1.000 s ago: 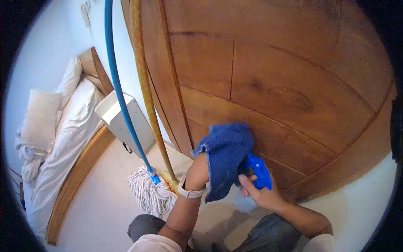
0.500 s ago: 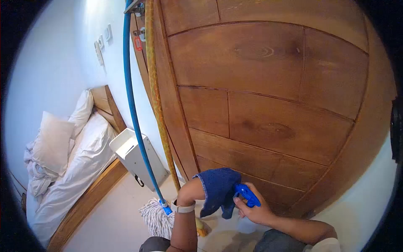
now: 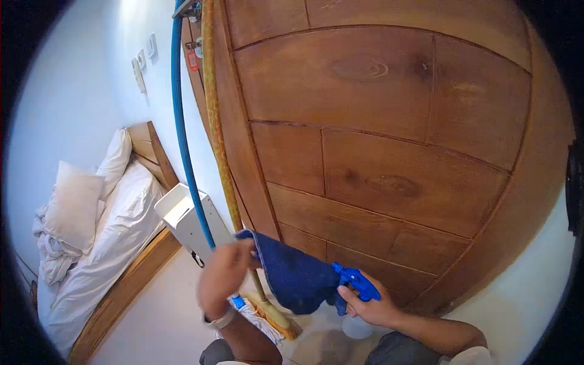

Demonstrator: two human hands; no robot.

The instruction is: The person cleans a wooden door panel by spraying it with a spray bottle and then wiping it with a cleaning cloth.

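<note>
A blue cloth (image 3: pixel 295 277) is gripped at its upper corner by the closed fingers of the left hand (image 3: pixel 224 274), which is blurred. A blue spray bottle (image 3: pixel 359 286) is clasped in the right hand (image 3: pixel 372 307), its nozzle against the cloth. Just behind the left fingers, a blue mop handle (image 3: pixel 180 140) and a yellow broom handle (image 3: pixel 215 121) are propped at a wooden door (image 3: pixel 389 152). Further left of those fingers, a white bin (image 3: pixel 179 210) and an unmade bed (image 3: pixel 115 225) are noted. A pale floor (image 3: pixel 158 316) and a white wall (image 3: pixel 79 91) are recorded.
</note>
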